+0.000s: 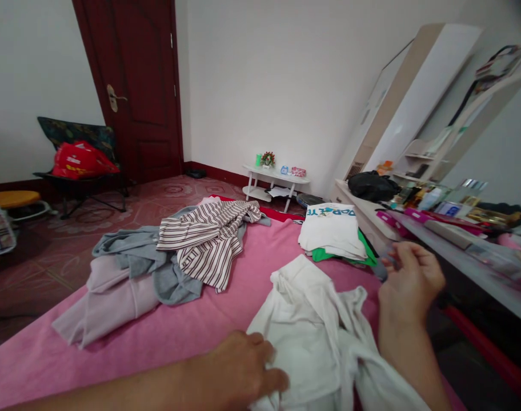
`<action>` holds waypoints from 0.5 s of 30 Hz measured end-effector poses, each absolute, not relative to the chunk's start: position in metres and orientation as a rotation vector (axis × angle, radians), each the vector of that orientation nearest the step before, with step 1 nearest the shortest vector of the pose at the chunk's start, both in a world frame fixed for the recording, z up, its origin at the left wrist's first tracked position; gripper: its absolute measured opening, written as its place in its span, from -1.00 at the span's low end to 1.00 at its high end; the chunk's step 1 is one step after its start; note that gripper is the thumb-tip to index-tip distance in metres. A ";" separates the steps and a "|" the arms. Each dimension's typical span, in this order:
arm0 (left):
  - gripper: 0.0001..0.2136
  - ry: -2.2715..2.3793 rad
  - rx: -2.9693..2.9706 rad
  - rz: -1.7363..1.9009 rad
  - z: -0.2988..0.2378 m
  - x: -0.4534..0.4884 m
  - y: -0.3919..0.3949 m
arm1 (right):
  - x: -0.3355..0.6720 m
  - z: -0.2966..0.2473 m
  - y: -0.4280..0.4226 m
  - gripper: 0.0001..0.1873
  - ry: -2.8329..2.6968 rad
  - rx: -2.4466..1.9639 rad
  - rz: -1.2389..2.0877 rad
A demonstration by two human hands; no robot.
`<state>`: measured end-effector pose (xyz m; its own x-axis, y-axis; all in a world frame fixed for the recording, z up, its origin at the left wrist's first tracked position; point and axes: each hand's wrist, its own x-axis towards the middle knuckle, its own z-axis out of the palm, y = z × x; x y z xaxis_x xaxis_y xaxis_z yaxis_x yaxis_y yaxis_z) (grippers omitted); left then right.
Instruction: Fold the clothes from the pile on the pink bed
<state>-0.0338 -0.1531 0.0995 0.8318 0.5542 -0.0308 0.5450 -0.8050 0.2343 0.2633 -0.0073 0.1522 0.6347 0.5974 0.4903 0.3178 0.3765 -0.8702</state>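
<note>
A crumpled white garment point(303, 342) lies on the pink bedspread point(226, 325) directly before me; its exact kind is unclear. My left hand point(247, 365) is at the garment's near left edge, fingers curled round the cloth. Raised at the right, beyond the garment, is my right hand point(412, 279), its fingers bent together in a pinch. Slightly blurred, its fingertips hide whatever may be between them. Close to that hand sits a stack of folded clothes, with a white printed T-shirt point(331, 228) on top and a green piece point(367, 248) under it.
On the bed's left lie a striped shirt point(213, 237), grey clothing point(132, 245) and a pale pink garment point(106, 302), heaped loosely. A cluttered dressing table point(470, 251) runs along the right side. Beyond the bed stand a small white table point(277, 174) and a folding chair with a red bag point(83, 160).
</note>
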 end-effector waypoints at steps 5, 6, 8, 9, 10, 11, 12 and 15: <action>-0.72 0.930 2.583 0.448 0.121 -0.044 -0.143 | 0.233 0.143 -0.011 -0.58 -1.404 -1.238 0.710; -0.75 0.961 2.521 0.629 0.128 -0.052 -0.137 | 0.225 0.137 -0.012 -0.56 -1.537 -1.253 0.840; -0.83 1.017 2.382 1.029 0.143 -0.072 -0.123 | 0.209 0.122 -0.014 -0.46 -1.819 -1.273 1.102; -0.87 1.053 2.299 1.229 0.151 -0.084 -0.116 | 0.200 0.114 -0.016 -0.42 -1.957 -1.271 1.217; -0.89 1.093 2.210 1.409 0.159 -0.096 -0.109 | 0.192 0.106 -0.018 -0.45 -2.069 -1.258 1.302; -0.89 1.135 2.121 1.559 0.166 -0.108 -0.103 | 0.183 0.100 -0.020 -0.54 -2.146 -1.236 1.349; -0.89 1.175 2.036 1.668 0.171 -0.119 -0.097 | 0.175 0.095 -0.022 -0.69 -2.201 -1.207 1.370; -0.87 1.270 1.853 1.759 0.176 -0.149 -0.087 | 0.158 0.093 -0.024 -0.79 -2.222 -1.136 1.301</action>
<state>-0.1486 -0.0871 0.1761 -0.1325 0.7415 0.6578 0.3912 -0.5706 0.7220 0.1578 -0.0238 0.0929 -0.6297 0.7691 -0.1096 0.4719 0.2666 -0.8404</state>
